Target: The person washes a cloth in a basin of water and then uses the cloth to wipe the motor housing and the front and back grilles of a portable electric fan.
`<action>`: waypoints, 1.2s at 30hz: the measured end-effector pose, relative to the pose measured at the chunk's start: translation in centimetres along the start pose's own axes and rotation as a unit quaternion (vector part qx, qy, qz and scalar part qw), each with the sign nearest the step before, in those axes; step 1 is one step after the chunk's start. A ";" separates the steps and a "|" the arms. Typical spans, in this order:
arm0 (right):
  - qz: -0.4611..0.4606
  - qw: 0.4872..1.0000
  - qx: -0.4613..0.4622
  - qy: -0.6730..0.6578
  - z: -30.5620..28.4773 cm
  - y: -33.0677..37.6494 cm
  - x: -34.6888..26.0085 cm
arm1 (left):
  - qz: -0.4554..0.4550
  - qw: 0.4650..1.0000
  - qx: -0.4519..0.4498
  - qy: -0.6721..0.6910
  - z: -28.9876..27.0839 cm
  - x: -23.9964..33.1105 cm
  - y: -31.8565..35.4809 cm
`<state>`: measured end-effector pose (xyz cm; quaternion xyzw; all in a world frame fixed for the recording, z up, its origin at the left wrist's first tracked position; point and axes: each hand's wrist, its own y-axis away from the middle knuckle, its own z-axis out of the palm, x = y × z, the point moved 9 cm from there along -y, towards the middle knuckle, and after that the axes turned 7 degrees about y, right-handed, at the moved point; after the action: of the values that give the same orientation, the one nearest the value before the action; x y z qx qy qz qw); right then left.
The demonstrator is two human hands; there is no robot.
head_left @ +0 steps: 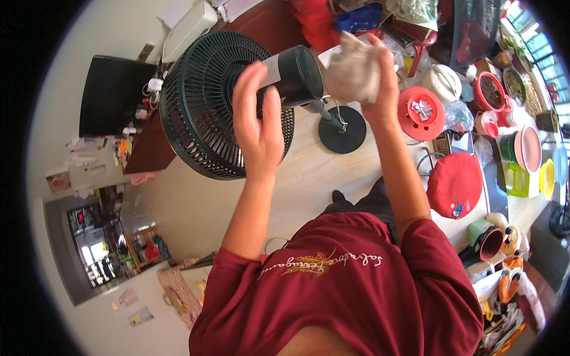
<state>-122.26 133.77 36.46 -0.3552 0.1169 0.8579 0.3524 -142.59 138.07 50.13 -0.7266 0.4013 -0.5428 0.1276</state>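
A dark green standing fan [205, 107] with a round wire cage is upright before me, its black motor housing [303, 74] turned to the right. My left hand [259, 124] rests against the housing beside the cage, fingers and thumb apart; whether its fingertips press on the housing is hard to make out. My right hand [383, 89] is raised to the right of the housing, its fingers closed on a crumpled beige cloth [355, 68]. The cloth is slightly blurred and sits just off the housing's rear end. Below it the fan's round base [342, 130] stands on the floor.
A red stool [455, 185] stands at the right, with a red round container [421, 113] behind it. Basins [527, 149], pots and bags crowd the right side. A black screen [113, 96] and a reddish-brown desk [151, 142] are at the left.
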 end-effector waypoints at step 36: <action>0.137 0.961 0.060 0.234 -3.7 -4.0 10.4 | 0.002 0.950 0.006 -0.311 6.6 -6.0 -3.6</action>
<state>-122.74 140.46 26.79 -0.5047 0.2950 0.7824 0.2147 -135.69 143.06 45.72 -0.8579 0.3399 -0.2917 0.2518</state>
